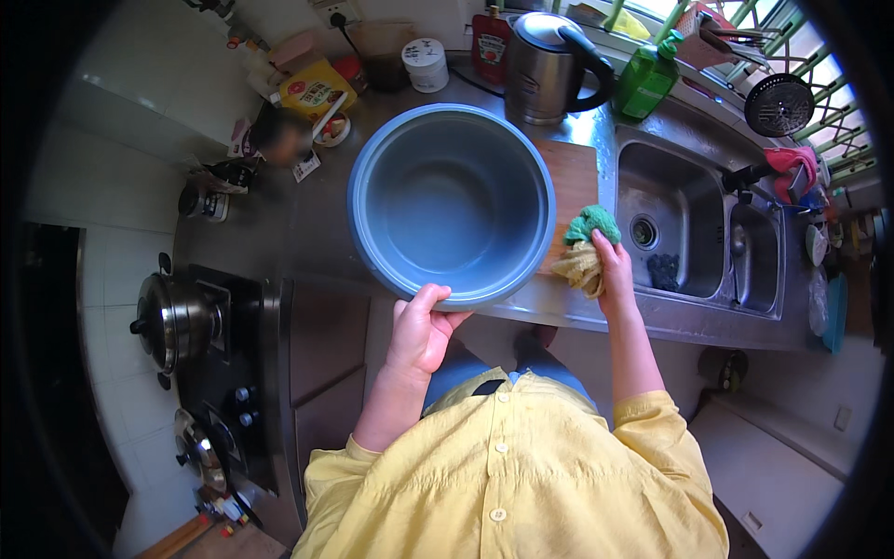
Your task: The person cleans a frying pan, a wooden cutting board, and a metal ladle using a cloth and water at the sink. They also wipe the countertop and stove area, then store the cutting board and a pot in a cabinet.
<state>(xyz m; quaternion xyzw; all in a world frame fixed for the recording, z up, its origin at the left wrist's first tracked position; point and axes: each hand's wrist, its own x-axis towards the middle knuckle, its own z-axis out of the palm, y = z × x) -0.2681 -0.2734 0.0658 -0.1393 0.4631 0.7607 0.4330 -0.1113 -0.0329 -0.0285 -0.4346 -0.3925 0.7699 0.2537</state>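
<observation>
A large blue-grey inner pot, round and deep, is at the counter in front of me with its mouth facing up. My left hand grips its near rim, thumb over the lip and fingers beneath. Inside, the pot looks bare down to its base. To its right, my right hand holds a green cloth bunched together with a yellowish cloth. Both cloths are over the near right part of a wooden cutting board, apart from the pot. The pot covers the board's left part.
A steel double sink lies right, with a dark scourer inside. Behind the pot stand an electric kettle, a green pump bottle and a white jar. Leftward, a lidded steel pot sits on the gas hob.
</observation>
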